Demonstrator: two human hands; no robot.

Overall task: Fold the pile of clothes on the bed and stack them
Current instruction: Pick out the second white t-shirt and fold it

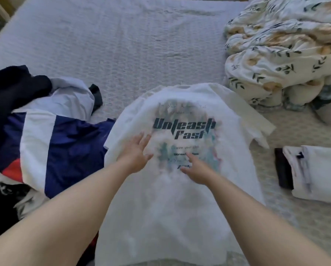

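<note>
Neither hand has a grip on anything: the left hand (136, 151) lies flat with its fingers straight and slightly spread on the white T-shirt (180, 198), just left of the printed graphic, and the right hand (196, 170) is stretched out beside it, fingers extended and pointing toward the upper left, over the lower part of the print — whether its palm presses the cloth or hovers just above it cannot be told. Both bare forearms reach in from the bottom corners of the frame. The T-shirt is spread out in the centre of the picture on the bed (112, 39), print side up, with the words "Unleash Fast" in dark letters over a blurred greenish pattern; its right sleeve (255, 120) sticks out toward the right. At the left edge of the frame the pile of clothes (51, 143) lies unfolded — a blue, white and red garment on top, dark pieces around it — and the T-shirt's left side overlaps it. At the right edge, apart from the T-shirt, sits a folded white garment (318, 173) with a dark folded piece (283, 167) touching its left side. In the upper right a leaf-patterned quilt (283, 47) is bunched up on the bed.
</note>
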